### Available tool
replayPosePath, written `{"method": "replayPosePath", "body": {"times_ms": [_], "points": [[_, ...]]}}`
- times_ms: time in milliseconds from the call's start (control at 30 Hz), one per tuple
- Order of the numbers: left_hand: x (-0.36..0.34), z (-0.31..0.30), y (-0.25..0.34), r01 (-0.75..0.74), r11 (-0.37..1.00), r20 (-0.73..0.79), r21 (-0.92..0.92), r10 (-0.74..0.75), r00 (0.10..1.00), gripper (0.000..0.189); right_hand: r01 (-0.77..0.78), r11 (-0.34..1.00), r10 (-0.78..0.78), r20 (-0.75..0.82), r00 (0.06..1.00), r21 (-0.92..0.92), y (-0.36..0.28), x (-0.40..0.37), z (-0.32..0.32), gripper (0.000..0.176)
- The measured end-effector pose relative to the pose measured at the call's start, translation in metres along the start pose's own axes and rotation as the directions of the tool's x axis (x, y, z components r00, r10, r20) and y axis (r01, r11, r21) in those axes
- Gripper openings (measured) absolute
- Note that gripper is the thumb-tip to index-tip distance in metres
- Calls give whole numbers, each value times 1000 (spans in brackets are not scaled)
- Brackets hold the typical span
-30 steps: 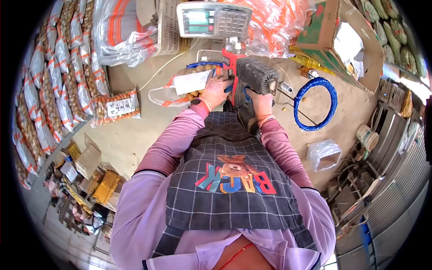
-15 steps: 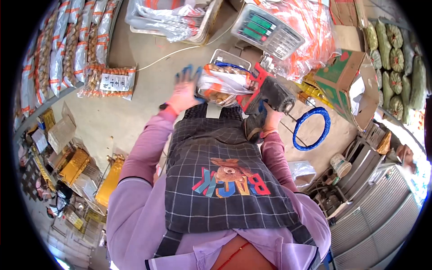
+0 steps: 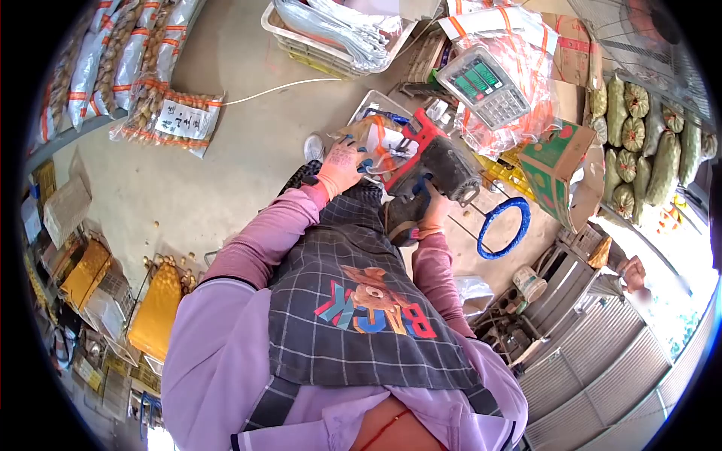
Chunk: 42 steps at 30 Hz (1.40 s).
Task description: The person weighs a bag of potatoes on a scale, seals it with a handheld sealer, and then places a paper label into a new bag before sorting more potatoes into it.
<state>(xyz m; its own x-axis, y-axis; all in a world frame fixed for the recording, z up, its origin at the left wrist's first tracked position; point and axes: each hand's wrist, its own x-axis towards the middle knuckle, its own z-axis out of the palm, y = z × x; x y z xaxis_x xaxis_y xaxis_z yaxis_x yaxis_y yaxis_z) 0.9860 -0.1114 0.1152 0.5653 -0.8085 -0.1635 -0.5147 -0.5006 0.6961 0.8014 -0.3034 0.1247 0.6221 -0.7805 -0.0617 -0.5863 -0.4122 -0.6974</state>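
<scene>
A bag with orange stripes (image 3: 381, 144) lies in a clear tray (image 3: 374, 103) in front of my knees. My left hand (image 3: 346, 164) is at the bag's near left side, its blue-tipped fingers bent apart against it; whether they grip it is hidden. My right hand (image 3: 434, 207) is wrapped round the handle of a red and black power tool (image 3: 447, 167). The tool's red front end reaches over the right side of the bag.
A digital scale (image 3: 485, 86) sits on plastic bags beyond the tool. A blue ring (image 3: 504, 228) and a green carton (image 3: 556, 171) are at the right. Filled bags (image 3: 143, 71) lie at the far left, a crate (image 3: 323, 49) at the top.
My left hand has come down from its raised, spread pose onto the near side of the bag. The view has shifted. My right hand still holds the power tool.
</scene>
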Motion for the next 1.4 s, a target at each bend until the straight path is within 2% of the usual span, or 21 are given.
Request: {"method": "replayPosePath", "body": {"times_ms": [100, 167, 233, 267, 367, 467, 500, 567, 667, 833, 900, 967, 1033, 1067, 1100, 1200, 1233, 1267, 1300, 1367, 1400], "points": [[-7, -4, -5, 41, 999, -43, 7, -40, 998, 26, -156, 955, 160, 2, 987, 254, -28, -6, 12, 17], [-9, -9, -10, 62, 998, -34, -1, -62, 998, 30, -29, 987, 28, 10, 1000, 161, -29, -9, 19, 15], [-11, -17, -10, 72, 994, 39, -85, -69, 997, 28, -295, 872, 263, 134, 955, 390, -23, -14, 28, 13], [-13, -18, -11, 72, 994, 38, -87, -69, 997, 28, -294, 873, 262, 134, 956, 388, -19, -16, 32, 13], [-27, -27, -12, 58, 981, -125, -185, -82, 989, 26, -182, 919, 124, 182, 976, 350, -14, -20, 43, 13], [-52, -26, -41, 183, 947, -477, -263, -292, 829, 36, -351, 792, 234, 281, 931, 500, -22, -25, 47, 17], [-62, -22, -56, 267, 844, -404, -466, -471, 784, 39, -358, 806, 209, 338, 918, 472, -29, -27, 46, 18], [-86, 22, -108, 450, 699, -330, -556, -682, 653, 47, -369, 817, 197, 387, 901, 444, -56, -24, 32, 20], [-95, 46, -122, 769, 605, -134, -209, -796, 590, 52, -577, 613, 204, 598, 775, 539, -112, -12, 9, 26], [-39, 77, -83, 644, 761, 45, -77, -642, 765, 51, -287, 779, -66, 528, 847, 558, -113, -5, -27, 30], [-21, 94, -71, 595, 803, 148, 3, -589, 794, 51, -570, 486, 32, 638, 769, 663, -84, -20, -51, 35], [4, 111, -90, 532, 845, 367, 55, -513, 776, 51, -501, 581, 86, 564, 821, 641, -70, -34, -112, 41], [27, 116, -99, 538, 839, 499, -86, -431, 752, 50, -104, 845, -34, 247, 968, 525, -36, -49, -172, 36], [35, 113, -81, 573, 753, 408, -322, -436, 802, 47, -236, 831, 69, 327, 942, 504, 6, -66, -203, 39], [26, 102, -62, 567, 618, 317, -544, -475, 821, 44, -247, 842, 151, 229, 962, 480, 44, -83, -230, 40], [8, 91, -33, 456, 520, 106, -723, -568, 816, 42, -385, 902, 412, -125, 903, 193, 106, -84, -325, 44], [0, 88, -20, 476, 442, 95, -760, -649, 755, 44, -296, 925, 253, -196, 947, -237, 150, -80, -348, 47], [-8, 88, -19, 481, 408, 106, -776, -667, 738, 49, -357, 911, 295, -278, 914, -207, 194, -69, -364, 49], [-16, 88, -19, 485, 377, 115, -789, -685, 719, 53, -451, 884, 457, -415, 787, 119, 184, -35, -377, 48], [-43, 97, -14, 469, 277, 31, -839, -836, 548, 56, -361, 919, 389, -496, 776, 157, 321, -18, -394, 38], [-56, 95, -8, 506, 264, 45, -822, -854, 518, 58, -510, 823, 562, -496, 662, 252, 379, -13, -399, 35]]}}
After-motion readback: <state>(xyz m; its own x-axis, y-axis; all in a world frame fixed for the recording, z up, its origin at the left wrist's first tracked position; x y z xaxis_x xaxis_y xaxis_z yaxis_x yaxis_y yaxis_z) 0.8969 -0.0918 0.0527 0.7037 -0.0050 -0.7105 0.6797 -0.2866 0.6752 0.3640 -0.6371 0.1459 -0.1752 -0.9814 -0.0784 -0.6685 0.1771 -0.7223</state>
